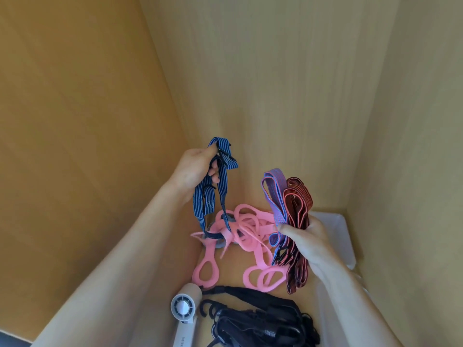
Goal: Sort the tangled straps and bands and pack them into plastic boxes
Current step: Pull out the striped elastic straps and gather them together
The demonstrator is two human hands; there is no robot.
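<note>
A: Left hand (pixel 195 171)?
B: Raised. Fingers curled tight round the top of the blue striped strap (pixel 215 189). The strap hangs in loops, and its lowest loop reaches the pink bands (pixel 250 234).
A: Right hand (pixel 305 240)?
B: Thumb and fingers clamped round the purple and dark red straps (pixel 297 209), folded together. The loops stand up above the fist and the ends dangle below it.
A: Pink bands?
B: A tangled heap on the wooden surface, between the two hands.
A: Anything else?
B: Black straps (pixel 263 319) piled nearer the person, with a white handheld fan (pixel 185 306) just left of them. A pale plastic box (pixel 344 229) sits behind the right hand.
</note>
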